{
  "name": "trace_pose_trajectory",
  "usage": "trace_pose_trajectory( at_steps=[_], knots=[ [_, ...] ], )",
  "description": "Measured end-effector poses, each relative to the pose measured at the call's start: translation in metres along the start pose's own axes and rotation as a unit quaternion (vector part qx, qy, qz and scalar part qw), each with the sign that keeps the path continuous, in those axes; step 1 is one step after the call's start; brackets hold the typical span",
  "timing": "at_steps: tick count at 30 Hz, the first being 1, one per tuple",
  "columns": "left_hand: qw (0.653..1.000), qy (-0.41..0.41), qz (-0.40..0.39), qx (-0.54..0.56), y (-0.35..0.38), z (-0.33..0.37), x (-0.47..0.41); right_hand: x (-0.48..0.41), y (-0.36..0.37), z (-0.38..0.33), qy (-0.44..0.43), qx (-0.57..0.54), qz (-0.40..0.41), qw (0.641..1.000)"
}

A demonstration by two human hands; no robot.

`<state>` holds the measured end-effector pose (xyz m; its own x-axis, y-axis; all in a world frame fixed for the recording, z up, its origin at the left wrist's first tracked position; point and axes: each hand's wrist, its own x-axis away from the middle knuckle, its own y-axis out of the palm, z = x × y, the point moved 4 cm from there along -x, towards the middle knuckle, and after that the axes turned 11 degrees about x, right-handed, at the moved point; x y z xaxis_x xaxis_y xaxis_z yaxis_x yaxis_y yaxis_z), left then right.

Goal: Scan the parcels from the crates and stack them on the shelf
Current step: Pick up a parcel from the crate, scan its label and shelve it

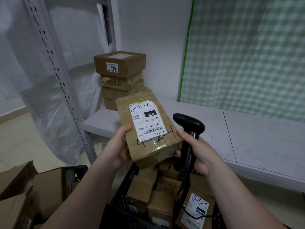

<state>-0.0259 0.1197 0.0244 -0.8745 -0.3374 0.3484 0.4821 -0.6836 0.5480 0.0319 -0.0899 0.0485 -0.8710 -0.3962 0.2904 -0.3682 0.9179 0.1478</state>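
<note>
Lower left, closest to us: open brown cartons [33, 184], flaps up. Next right, bottom centre, black crate [123, 184] w/ several taped parcels [140, 192] inside. Higher up, same column, we log a stack of four boxes [119, 66] at the back-left corner of the white shelf [255, 138]. Left hand [119, 146] grips the held parcel [148, 129] at its left edge, thumb on top, other fingers hidden under it. Parcel is mid-frame, tilted, barcode label up, above the crate & in front of the shelf. Right hand [200, 152] is clenched round the handle of the black scanner [189, 128], thumb touching the parcel's right edge. Scanner head is just beside the label. Upper right: green-check curtain [247, 52].
</note>
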Motion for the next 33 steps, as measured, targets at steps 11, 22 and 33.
trace_pose_trajectory(
  at_steps=[11, 22, 33],
  knots=[
    [0.995, 0.007, -0.09, -0.04, 0.023, 0.04, 0.004, -0.004, 0.013, -0.025, 0.004, -0.03, 0.005, 1.0],
    [0.983, 0.115, -0.142, -0.014, 0.049, 0.067, 0.025, -0.013, 0.044, -0.055, -0.043, -0.138, 0.033, 0.989],
    [0.977, 0.139, -0.045, 0.155, 0.064, 0.082, 0.004, -0.022, 0.077, -0.093, -0.111, -0.119, 0.05, 0.985]
  ],
)
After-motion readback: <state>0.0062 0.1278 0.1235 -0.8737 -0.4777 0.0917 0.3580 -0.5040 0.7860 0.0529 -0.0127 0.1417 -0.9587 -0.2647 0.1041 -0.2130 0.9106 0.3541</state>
